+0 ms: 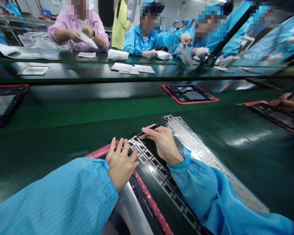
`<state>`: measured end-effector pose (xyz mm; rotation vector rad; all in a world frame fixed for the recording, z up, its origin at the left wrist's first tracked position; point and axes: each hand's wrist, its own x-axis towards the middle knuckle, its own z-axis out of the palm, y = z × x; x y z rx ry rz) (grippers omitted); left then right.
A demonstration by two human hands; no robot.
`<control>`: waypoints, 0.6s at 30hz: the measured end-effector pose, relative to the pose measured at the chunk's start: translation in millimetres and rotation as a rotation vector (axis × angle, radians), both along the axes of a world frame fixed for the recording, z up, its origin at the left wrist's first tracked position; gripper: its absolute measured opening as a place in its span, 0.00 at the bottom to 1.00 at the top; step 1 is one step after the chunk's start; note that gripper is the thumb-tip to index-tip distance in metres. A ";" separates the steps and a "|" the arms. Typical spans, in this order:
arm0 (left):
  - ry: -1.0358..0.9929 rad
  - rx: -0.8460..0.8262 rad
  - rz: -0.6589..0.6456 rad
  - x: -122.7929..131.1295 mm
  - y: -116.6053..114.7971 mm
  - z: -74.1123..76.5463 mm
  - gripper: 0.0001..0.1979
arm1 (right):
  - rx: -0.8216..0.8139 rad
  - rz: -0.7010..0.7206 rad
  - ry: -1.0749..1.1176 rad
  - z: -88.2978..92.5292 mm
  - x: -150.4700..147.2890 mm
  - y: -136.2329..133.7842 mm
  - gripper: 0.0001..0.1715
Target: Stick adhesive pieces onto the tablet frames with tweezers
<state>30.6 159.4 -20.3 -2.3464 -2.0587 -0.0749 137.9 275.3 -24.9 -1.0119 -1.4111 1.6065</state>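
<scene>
My right hand (163,142) pinches black tweezers (156,125), their tips at the top end of a clear sheet with white rectangular frame-shaped pieces (149,160). My left hand (122,164) lies with its fingers spread, a ring on one of them, over the upper corner of a black tablet-like housing (142,199) and the near corner of that sheet. Red bubble wrap (152,197) shows around the housing's edge. Right of my right hand lies a stack of clear sheets with white pieces (198,143), partly under my right sleeve.
Other housings on red wrap lie on the green surface, one at the back (189,93), one at the left edge (7,102). At far right a co-worker's hand (290,102) touches another housing (271,112). Across a raised ledge (71,71), several people handle white packets (119,54).
</scene>
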 end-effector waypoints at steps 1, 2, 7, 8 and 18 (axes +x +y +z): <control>-0.002 0.001 0.001 0.2 0.0 -0.5 0.19 | -0.013 -0.001 0.004 1.4 0.4 -0.5 0.08; -0.005 0.003 0.004 0.9 0.1 -1.3 0.19 | -0.024 -0.003 0.009 3.1 0.9 -1.4 0.09; -0.038 0.003 0.018 4.1 1.4 1.1 0.19 | -0.039 -0.041 0.047 23.2 7.3 -14.7 0.08; -0.049 -0.008 0.018 1.4 0.5 4.7 0.19 | -0.039 -0.058 0.054 30.1 9.7 -20.4 0.08; -0.125 -0.132 -0.005 -106.0 -118.0 41.1 0.36 | -0.047 -0.100 -0.070 70.9 66.8 -105.1 0.03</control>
